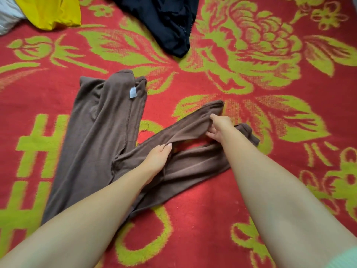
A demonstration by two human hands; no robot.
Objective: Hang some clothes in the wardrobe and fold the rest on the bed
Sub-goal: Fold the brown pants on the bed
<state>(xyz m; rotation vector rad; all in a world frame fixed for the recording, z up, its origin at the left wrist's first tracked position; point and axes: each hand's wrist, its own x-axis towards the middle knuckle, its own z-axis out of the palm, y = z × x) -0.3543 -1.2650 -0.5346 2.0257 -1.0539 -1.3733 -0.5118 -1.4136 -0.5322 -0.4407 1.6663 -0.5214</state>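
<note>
Brown leggings (100, 120) lie on the red and green blanket (251, 171), waist at the far left with a small white label showing. One leg is bent across toward the right. My left hand (158, 155) pinches that leg's edge near the bend. Farther right, my right hand (220, 126) grips the same leg close to its cuff, lifting the fabric slightly. The second leg lies under my right forearm.
A dark navy garment (170, 22) lies crumpled at the top middle. A yellow garment (52, 10) sits at the top left beside a bit of white cloth (7, 14). The blanket covers the whole bed surface in view.
</note>
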